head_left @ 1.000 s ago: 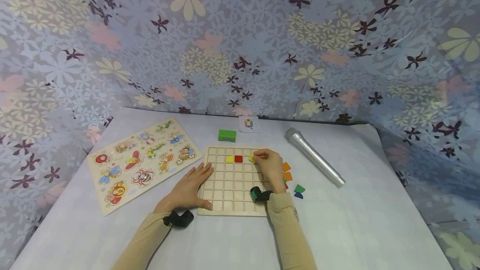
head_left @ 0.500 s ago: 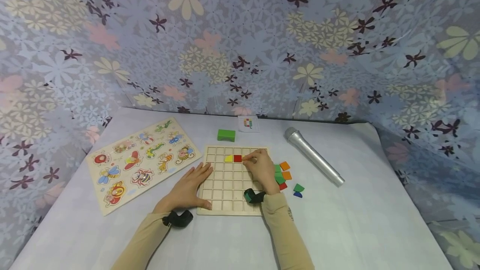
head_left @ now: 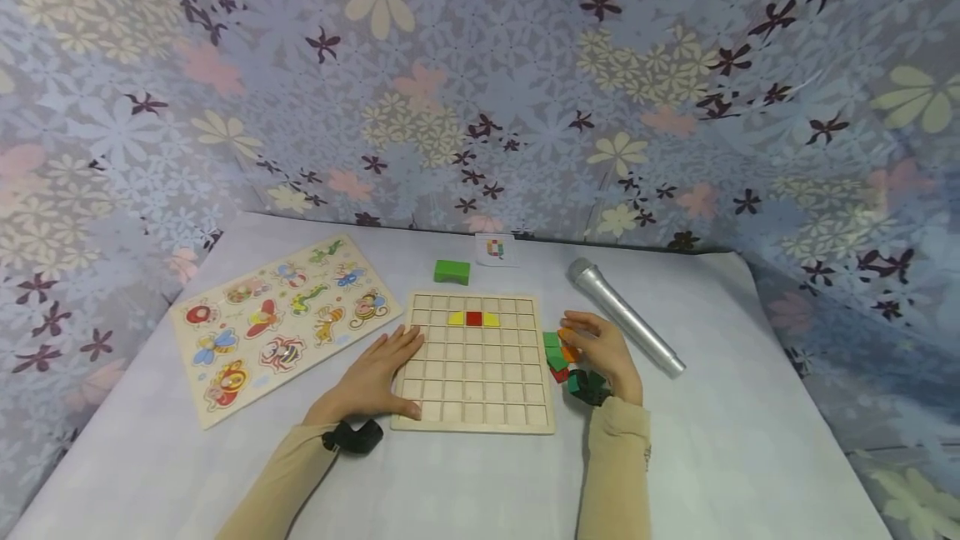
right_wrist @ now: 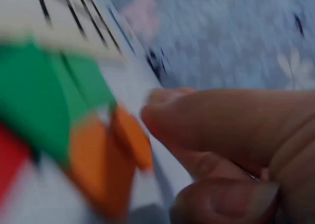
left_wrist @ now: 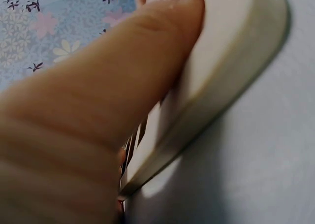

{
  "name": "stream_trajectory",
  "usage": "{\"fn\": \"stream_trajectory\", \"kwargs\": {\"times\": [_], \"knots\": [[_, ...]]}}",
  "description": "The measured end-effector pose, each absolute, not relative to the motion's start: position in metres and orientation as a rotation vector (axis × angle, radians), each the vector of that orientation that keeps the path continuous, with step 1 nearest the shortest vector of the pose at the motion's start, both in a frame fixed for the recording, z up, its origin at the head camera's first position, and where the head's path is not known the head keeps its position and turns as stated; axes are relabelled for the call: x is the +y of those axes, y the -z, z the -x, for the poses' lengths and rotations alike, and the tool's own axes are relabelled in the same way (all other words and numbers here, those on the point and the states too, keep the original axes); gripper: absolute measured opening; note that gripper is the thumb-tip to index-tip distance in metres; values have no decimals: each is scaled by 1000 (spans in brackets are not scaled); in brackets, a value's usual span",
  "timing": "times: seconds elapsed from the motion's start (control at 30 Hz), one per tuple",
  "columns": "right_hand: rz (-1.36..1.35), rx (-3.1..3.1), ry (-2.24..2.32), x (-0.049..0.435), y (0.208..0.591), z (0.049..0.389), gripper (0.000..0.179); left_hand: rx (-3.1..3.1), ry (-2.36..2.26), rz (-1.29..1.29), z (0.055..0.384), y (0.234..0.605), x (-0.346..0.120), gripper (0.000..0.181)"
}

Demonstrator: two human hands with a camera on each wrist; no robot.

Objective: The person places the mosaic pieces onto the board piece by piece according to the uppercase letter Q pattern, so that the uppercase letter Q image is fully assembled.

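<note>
My left hand (head_left: 375, 377) lies spread on the left edge of a wooden grid board (head_left: 472, 425); its thumb (left_wrist: 128, 61) rests on the frame in the left wrist view. On the board, a red square tile (head_left: 474, 319) sits between a left yellow tile (head_left: 456, 320) and a right yellow tile (head_left: 491, 321) with a rounded corner. Right of the board, my right hand (head_left: 607, 354) is at the orange tiles (right_wrist: 101, 160), fingers loosely bent. One orange tile (right_wrist: 132, 138) looks tilted beside the fingertips, with nothing visible between finger and thumb.
Green tiles (head_left: 553, 348) and a red tile (head_left: 559, 375) lie along the board's right edge. A silver microphone (head_left: 630, 319) is farther right. Behind the board are a green block (head_left: 452, 272) and a pattern card (head_left: 495, 250); an insect puzzle board (head_left: 288, 323) lies left.
My right hand has let go of the yellow tile, now lying right of the red one, and moved right to the orange tiles. My left hand has stayed on the board.
</note>
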State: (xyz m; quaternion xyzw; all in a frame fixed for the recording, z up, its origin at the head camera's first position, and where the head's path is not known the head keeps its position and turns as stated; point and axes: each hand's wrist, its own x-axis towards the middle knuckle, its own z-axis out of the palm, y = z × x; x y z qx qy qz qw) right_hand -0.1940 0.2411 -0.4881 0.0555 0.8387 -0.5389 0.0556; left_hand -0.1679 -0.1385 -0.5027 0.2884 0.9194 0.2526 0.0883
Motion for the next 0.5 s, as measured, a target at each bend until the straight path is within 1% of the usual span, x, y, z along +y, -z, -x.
{"fn": "stream_trajectory", "kwargs": {"times": [0.17, 0.5], "knots": [[-172, 2592, 1539, 248, 491, 191, 49, 2740, -751, -852, 167, 501, -141, 116], [-246, 2689, 1474, 238, 494, 196, 40, 2734, -731, -853, 168, 500, -139, 115]]}}
